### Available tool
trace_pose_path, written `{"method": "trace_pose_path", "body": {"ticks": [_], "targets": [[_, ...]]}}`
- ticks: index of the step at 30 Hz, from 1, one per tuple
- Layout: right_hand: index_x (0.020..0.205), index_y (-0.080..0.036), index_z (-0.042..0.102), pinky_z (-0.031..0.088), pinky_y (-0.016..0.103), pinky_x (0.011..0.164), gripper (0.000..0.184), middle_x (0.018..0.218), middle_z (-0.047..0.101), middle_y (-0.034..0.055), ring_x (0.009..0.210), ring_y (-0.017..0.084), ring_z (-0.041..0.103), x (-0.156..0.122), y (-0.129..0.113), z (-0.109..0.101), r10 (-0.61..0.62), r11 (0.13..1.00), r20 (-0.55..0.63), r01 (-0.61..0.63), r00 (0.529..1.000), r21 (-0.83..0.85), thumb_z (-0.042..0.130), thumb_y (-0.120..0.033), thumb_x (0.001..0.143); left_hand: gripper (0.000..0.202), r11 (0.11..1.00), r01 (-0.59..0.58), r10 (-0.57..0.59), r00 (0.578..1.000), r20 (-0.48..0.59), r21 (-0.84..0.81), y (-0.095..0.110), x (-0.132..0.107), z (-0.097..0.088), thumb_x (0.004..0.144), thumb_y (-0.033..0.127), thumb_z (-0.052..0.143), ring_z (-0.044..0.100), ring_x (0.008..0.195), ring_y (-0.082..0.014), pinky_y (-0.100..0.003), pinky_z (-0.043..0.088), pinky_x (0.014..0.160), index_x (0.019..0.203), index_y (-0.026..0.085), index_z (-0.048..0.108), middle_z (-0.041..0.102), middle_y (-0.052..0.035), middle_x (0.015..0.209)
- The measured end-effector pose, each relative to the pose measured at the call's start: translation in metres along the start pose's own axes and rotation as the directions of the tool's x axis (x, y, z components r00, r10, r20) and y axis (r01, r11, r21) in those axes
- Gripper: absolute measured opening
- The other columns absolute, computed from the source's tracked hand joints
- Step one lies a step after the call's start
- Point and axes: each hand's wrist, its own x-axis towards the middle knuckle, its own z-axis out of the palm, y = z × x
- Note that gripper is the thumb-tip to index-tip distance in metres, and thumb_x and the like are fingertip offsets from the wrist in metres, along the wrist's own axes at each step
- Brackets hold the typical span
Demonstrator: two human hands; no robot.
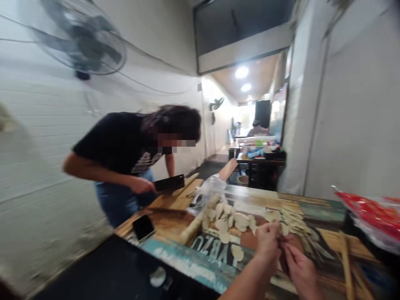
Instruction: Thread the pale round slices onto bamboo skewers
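Note:
Over the right half of the table, my left hand [268,241] and my right hand [299,264] meet with fingertips pinched together. Whatever is between them is too small and blurred to make out. Pale oval slices [223,216] lie scattered to the left of my hands, and a loose slice [237,252] rests closer to me. Just beyond my fingertips are more flat slices [272,215]. Narrow, pale strips [293,218] spread out behind and to the right of my right hand.
Across the table a co-worker holds a dark cleaver [168,184] over a wooden board [170,200]. A phone [143,228], a long pale root [192,229] and a clear plastic bag [211,189] lie on the table. Wooden sticks [346,262] and a red package [368,212] are at right.

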Motion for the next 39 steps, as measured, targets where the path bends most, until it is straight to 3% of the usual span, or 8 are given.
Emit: {"method": "trace_pose_path", "body": {"ticks": [8,11,13,16,20,25,29,39], "targets": [[0.064,-0.016,0.067,0.041,0.026,0.049,0.059,0.056,0.066,0.0079,0.05,0.018,0.055,0.056,0.022,-0.007,0.009,0.999,-0.018,-0.008,1.0,0.052,0.041,-0.066,0.081,0.063,0.999,0.037,-0.04,0.996,0.081,0.033,-0.046,0.068,0.018,0.04,0.064,0.083,0.06,0.056,-0.0154,-0.026,0.044,0.054,0.068,0.011,0.065,0.062,-0.0046,0.06],[0.073,-0.015,0.068,0.037,0.025,0.049,0.052,0.045,0.055,0.0003,0.044,0.015,0.049,0.067,0.038,-0.009,0.023,0.995,0.053,-0.028,0.998,0.096,0.039,-0.057,0.085,0.062,0.995,0.08,-0.083,0.995,0.048,0.061,-0.046,0.094,0.01,0.047,0.063,0.082,0.057,0.052,-0.0119,-0.022,0.041,0.049,0.078,0.012,0.067,0.064,-0.0035,0.063],[0.079,-0.015,0.068,0.035,0.024,0.048,0.05,0.041,0.049,-0.0033,0.041,0.014,0.046,0.066,0.048,-0.009,0.065,0.989,0.116,-0.08,0.991,0.125,0.037,-0.053,0.087,0.057,0.997,0.071,-0.071,0.997,-0.013,0.021,-0.043,0.109,0.0,0.054,0.058,0.082,0.061,0.058,-0.0122,-0.021,0.044,0.053,0.086,0.013,0.066,0.067,-0.0045,0.07],[0.081,-0.015,0.066,0.034,0.023,0.047,0.045,0.04,0.046,-0.0051,0.039,0.013,0.044,0.06,0.056,-0.006,0.092,0.981,0.223,-0.126,0.971,0.145,0.038,-0.05,0.087,0.052,0.999,0.051,-0.051,0.999,0.007,0.018,-0.042,0.124,-0.012,0.062,0.051,0.079,0.065,0.064,-0.0141,-0.024,0.049,0.059,0.096,0.014,0.066,0.071,-0.0072,0.08],[0.074,-0.017,0.064,0.033,0.023,0.049,0.039,0.041,0.045,-0.0053,0.042,0.012,0.045,0.052,0.055,-0.003,0.07,0.981,0.292,-0.119,0.954,0.153,0.04,-0.045,0.087,0.041,0.996,0.037,-0.043,0.996,0.072,0.082,-0.048,0.128,-0.016,0.066,0.042,0.079,0.068,0.072,-0.0166,-0.027,0.053,0.066,0.094,0.014,0.068,0.072,-0.009,0.09],[0.069,-0.018,0.061,0.032,0.022,0.048,0.038,0.043,0.043,-0.0056,0.042,0.012,0.043,0.054,0.055,-0.002,0.074,0.978,0.25,-0.12,0.965,0.171,0.039,-0.043,0.089,0.041,0.997,0.048,-0.055,0.992,0.116,0.067,-0.053,0.126,-0.016,0.068,0.044,0.078,0.069,0.079,-0.0186,-0.03,0.054,0.075,0.093,0.013,0.069,0.073,-0.0103,0.093],[0.067,-0.019,0.06,0.032,0.022,0.047,0.037,0.042,0.043,-0.0057,0.041,0.011,0.043,0.058,0.061,0.001,0.078,0.979,0.23,-0.118,0.97,0.166,0.04,-0.042,0.088,0.037,0.993,0.029,-0.047,0.986,0.16,0.114,-0.057,0.129,-0.022,0.066,0.041,0.08,0.069,0.076,-0.0183,-0.028,0.052,0.071,0.089,0.013,0.07,0.074,-0.0093,0.085],[0.068,-0.02,0.058,0.031,0.022,0.047,0.036,0.043,0.044,-0.0049,0.042,0.012,0.043,0.06,0.062,0.001,0.073,0.987,0.253,-0.105,0.965,0.118,0.038,-0.042,0.087,0.037,0.991,0.053,-0.065,0.993,0.098,0.126,-0.063,0.133,-0.025,0.06,0.042,0.081,0.069,0.082,-0.0214,-0.029,0.052,0.072,0.083,0.016,0.068,0.072,-0.006,0.08]]}}
